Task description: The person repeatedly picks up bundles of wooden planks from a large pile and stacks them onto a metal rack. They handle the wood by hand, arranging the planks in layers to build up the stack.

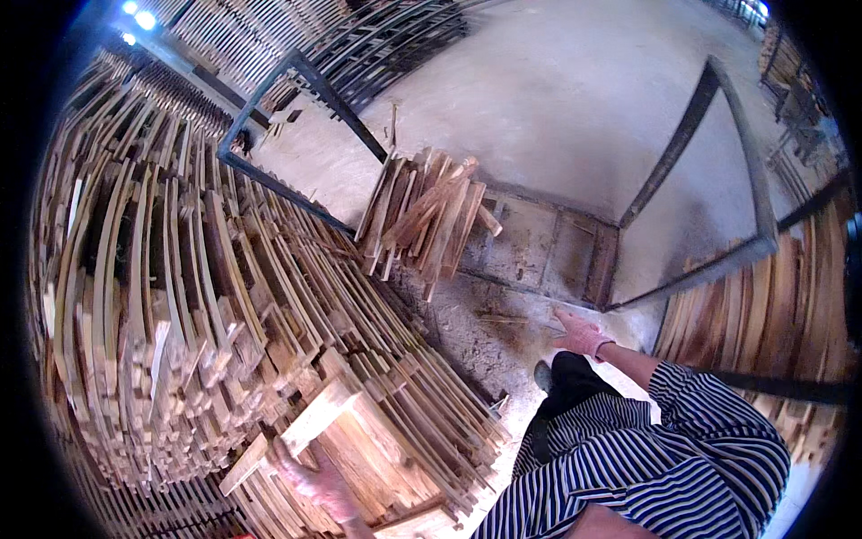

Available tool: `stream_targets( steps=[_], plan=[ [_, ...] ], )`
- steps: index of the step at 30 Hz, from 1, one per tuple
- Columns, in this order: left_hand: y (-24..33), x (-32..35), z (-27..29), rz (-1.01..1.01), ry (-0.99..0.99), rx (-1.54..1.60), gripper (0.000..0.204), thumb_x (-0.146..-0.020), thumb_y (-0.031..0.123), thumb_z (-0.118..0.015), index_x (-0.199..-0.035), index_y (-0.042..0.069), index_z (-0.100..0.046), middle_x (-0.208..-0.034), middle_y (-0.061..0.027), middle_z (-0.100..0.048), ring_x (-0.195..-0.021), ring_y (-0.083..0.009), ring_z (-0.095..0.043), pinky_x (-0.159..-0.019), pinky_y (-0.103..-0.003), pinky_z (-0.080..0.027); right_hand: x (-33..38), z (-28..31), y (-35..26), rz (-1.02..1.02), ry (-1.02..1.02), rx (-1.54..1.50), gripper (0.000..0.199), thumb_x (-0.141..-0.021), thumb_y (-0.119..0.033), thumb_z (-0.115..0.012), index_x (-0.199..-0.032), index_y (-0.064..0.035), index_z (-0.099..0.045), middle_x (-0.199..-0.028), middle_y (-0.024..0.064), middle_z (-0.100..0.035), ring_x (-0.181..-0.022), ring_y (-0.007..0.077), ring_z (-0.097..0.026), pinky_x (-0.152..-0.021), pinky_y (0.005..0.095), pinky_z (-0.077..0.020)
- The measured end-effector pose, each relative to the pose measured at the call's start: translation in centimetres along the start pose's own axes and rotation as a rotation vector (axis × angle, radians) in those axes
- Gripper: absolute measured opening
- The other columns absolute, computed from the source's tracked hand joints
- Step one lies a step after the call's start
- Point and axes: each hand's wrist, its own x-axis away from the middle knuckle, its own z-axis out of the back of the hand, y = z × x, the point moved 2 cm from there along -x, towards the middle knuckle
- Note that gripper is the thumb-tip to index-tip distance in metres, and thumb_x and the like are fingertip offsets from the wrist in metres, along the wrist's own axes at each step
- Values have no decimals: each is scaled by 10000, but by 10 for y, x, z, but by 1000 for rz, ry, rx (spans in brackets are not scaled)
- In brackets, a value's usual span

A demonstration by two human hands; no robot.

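My left hand [316, 483], in a pale pinkish glove, is over a stack of light wooden boards [382, 454] at the lower left. Its fingers are spread, and it seems to rest on the boards or just above them. Beside my right leg, my right hand [582, 334] hangs free in a similar glove, fingers stretched out and nothing in them. Ahead, a loose bundle of wooden slats [422, 211] lies crosswise at the left end of a dark metal frame rack [600, 269].
Tall piles of long wooden slats [171, 269] fill the left side. More boards [754, 296] are stacked at the right behind a metal bar. The rack's uprights [669, 148] rise from the dusty concrete floor [539, 90]. Wood scraps lie near my feet.
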Motion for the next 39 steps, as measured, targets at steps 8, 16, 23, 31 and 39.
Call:
stream_targets(
  steps=[8, 16, 23, 31, 39],
  plan=[
    [217, -37, -259, -137, -443, 582, 764, -776, 153, -827, -1453, 46, -490, -1409, -188, -538, -1310, -348, -505, -1126, -438, -418, -151, 25, -33, 66, -30, -114, 872, -782, -459, -736, -1493, -78, -405, -1417, 272, -513, -1275, 462, -527, -1012, 506, -474],
    [174, -96, -580, -30, -993, 233, 757, -853, 441, -747, -1411, -6, -499, -1286, -262, -586, -1232, -432, -533, -1056, -485, -437, -336, 44, -26, -140, -151, -30, 748, -797, -385, -741, -1413, -98, -430, -1383, 241, -500, -1257, 446, -548, -978, 549, -490],
    [151, -217, -793, -197, -1040, 57, 850, -784, 422, -820, -1425, -17, -474, -1378, -277, -540, -1323, -416, -475, -1120, -452, -388, -542, 21, 3, -238, -10, -29, 686, -797, -318, -745, -1365, -80, -442, -1318, 231, -522, -1261, 465, -522, -1004, 534, -471],
    [167, -218, -927, -232, -1095, -311, 1286, -607, 660, -860, -1582, 109, -229, -1599, -201, -275, -1470, -387, -288, -1200, -498, -292, -716, -69, 9, -425, 106, -11, 911, -805, -203, -756, -1549, -84, -244, -1434, 301, -430, -1297, 484, -485, -1027, 539, -478],
    [187, -211, -912, -231, -1007, -380, 1149, -621, 572, -894, -1511, 108, -336, -1507, -181, -415, -1378, -370, -427, -1143, -452, -394, -555, -99, -38, -809, -142, -811, 682, -743, -296, -711, -1286, 35, -466, -1089, 319, -650, -1060, 431, -648, -891, 488, -537]
  ],
)
